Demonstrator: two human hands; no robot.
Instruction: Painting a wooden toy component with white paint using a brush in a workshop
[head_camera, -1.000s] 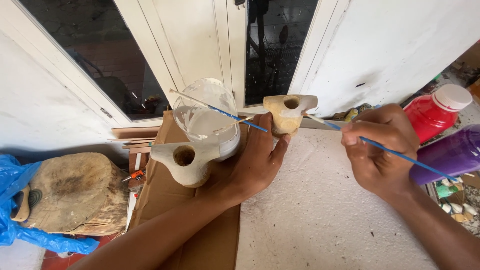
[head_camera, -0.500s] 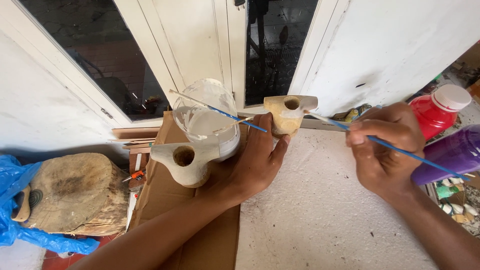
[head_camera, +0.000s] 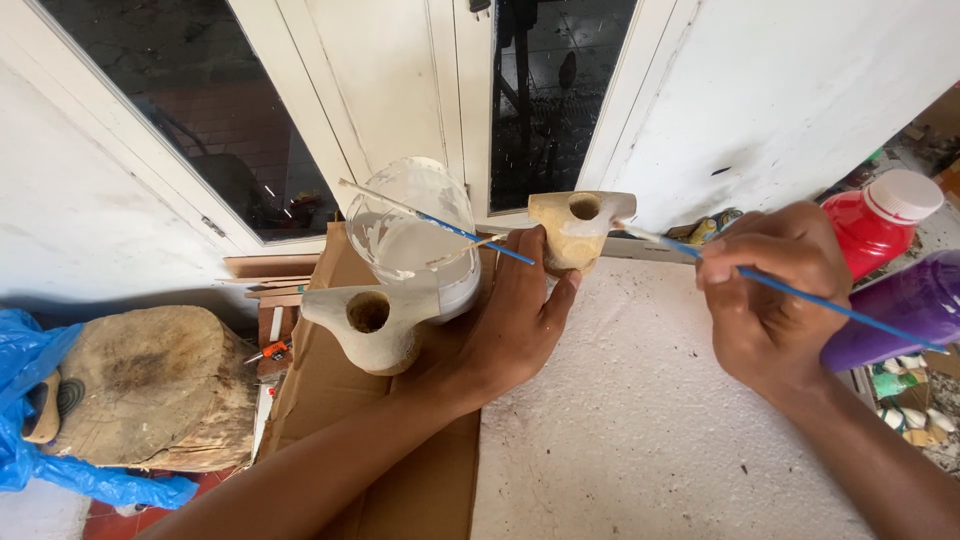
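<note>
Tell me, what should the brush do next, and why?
Probably stroke the brush tip across the rim of the clay piece. The right hand has the tip right at that rim, part of it looks white while the rest is bare tan, and the left hand holds the piece from below.

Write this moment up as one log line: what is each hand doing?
left hand: holds small wooden holder | right hand: holds blue paintbrush, tip at holder's edge | nearby: white paint cup, second holder, red bottle
</note>
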